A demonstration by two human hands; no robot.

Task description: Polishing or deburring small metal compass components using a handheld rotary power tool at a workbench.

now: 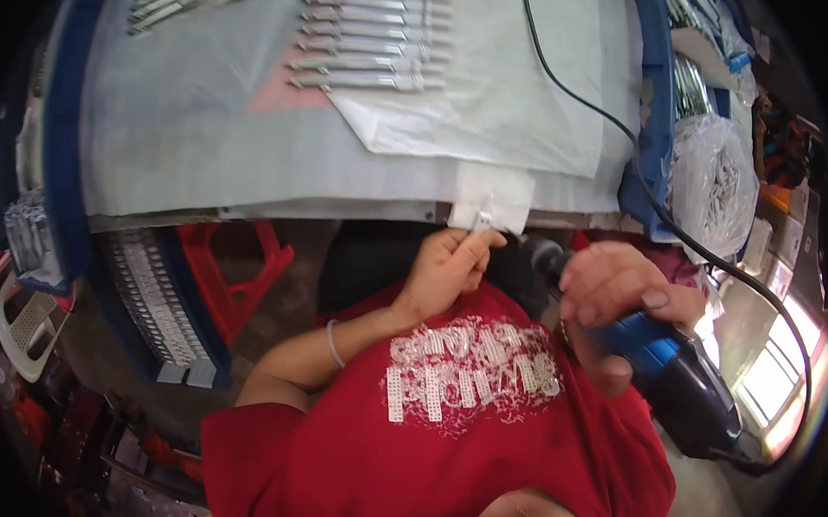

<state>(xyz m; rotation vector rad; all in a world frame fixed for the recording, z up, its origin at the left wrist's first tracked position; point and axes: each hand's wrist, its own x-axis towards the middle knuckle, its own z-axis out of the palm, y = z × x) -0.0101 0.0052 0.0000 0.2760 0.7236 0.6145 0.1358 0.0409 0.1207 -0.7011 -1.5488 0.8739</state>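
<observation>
Sm. metal pc. [484, 220] at tips of L fingers [474, 245], over wht. pad [496, 186].

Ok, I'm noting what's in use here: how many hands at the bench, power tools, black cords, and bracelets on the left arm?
Hands: 2 (left hand, right hand)
Power tool: 1
Cord: 1
Bracelet: 1
Total: 5

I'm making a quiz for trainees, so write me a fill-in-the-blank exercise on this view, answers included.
1. The right hand grips a corded power tool coloured black and ____.
2. The left hand pinches a small silvery piece, seen against a ____ sheet.
3. The pale wristband is on the ____ arm.
4. The shirt is ____.

Missing words: blue; white; left; red.
</observation>
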